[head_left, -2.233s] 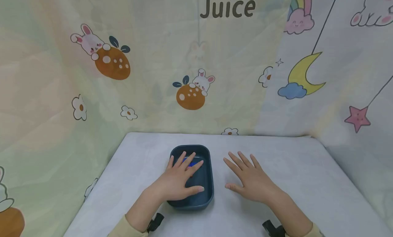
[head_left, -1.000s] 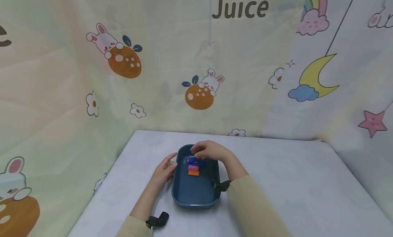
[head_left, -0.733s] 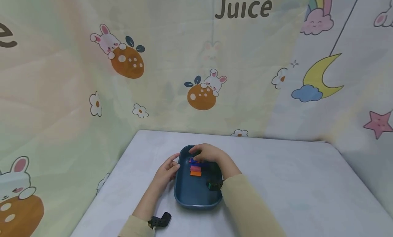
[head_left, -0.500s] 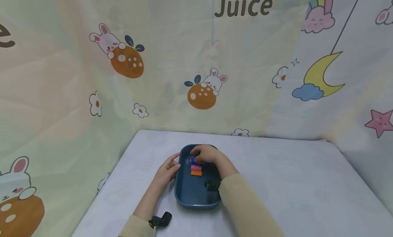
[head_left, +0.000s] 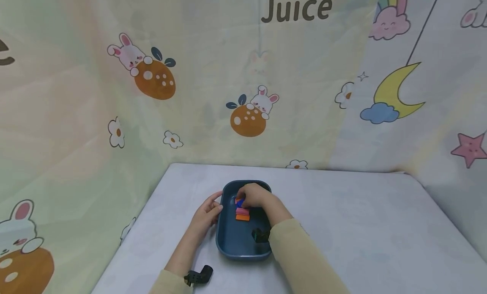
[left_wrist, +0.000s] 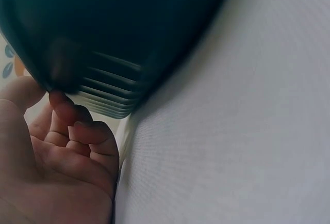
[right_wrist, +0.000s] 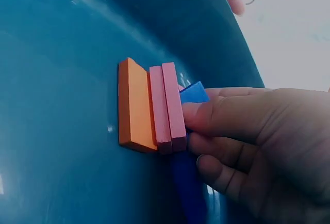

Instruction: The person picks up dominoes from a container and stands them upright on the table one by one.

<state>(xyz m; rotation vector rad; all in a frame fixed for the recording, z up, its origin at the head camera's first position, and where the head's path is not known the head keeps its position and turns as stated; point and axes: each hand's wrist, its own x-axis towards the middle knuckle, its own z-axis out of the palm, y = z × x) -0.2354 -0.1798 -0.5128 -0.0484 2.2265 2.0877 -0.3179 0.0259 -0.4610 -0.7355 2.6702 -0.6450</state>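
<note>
Your right hand (head_left: 254, 196) pinches the blue block (right_wrist: 192, 96) in the tray's (head_left: 243, 243) far half, lifting it off the pink/orange blocks (right_wrist: 149, 108). Your left hand (head_left: 207, 211), fingers curled, touches the tray's left rim, bracing it against sliding.

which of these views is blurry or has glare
Head view: sharp, evenly lit, the blocks small. Left wrist view: the tray is a dark blur with smeared ribs by the left hand. Right wrist view: crisp blocks, faint glare on the tray's floor.
</note>
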